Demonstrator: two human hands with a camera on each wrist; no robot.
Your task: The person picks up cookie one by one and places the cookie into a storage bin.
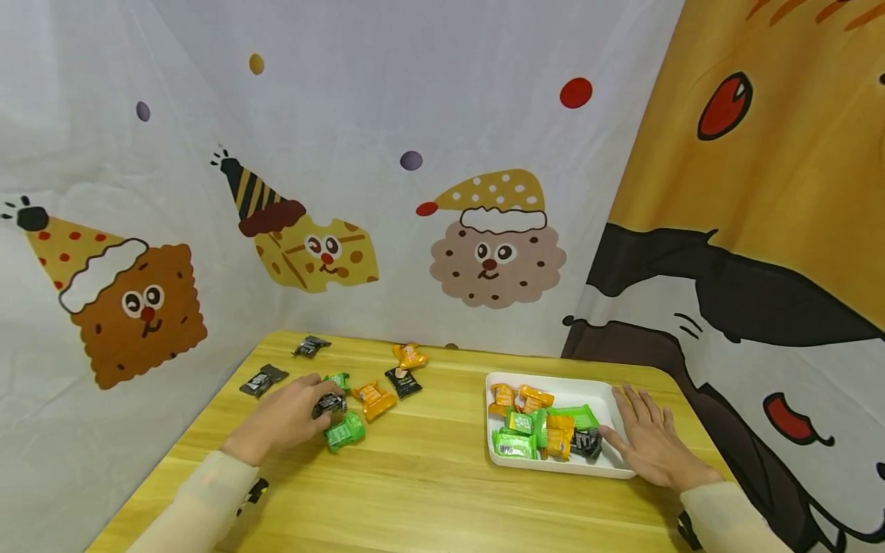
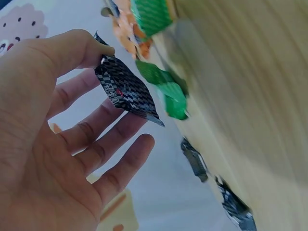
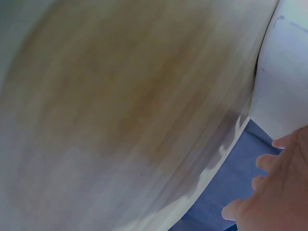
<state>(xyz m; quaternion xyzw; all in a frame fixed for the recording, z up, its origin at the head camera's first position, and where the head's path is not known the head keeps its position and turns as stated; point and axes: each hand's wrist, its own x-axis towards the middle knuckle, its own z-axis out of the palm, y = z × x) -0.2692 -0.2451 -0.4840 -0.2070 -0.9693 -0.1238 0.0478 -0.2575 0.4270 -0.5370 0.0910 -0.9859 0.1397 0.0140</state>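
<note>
My left hand (image 1: 283, 418) pinches a black checkered wrapped candy (image 2: 126, 91) between thumb and fingers, over the table's left part. Close by it lie a green wrapped candy (image 1: 344, 432) and another partly hidden green candy (image 1: 337, 380). To the right of that hand is an orange wrapped candy (image 1: 375, 399). My right hand (image 1: 653, 438), fingers extended, rests at the right edge of a white tray (image 1: 584, 390). Green, orange and black candies lie in the tray, mostly toward its left and middle. The right wrist view shows the tray's outer side beside the fingers.
Two black candies (image 1: 263, 379) lie near the table's left edge. Farther back, a second orange candy (image 1: 410, 355) touches another black one (image 1: 402, 382). The wooden table (image 1: 415, 491) meets a printed cloth backdrop (image 1: 387, 92) behind and at the sides.
</note>
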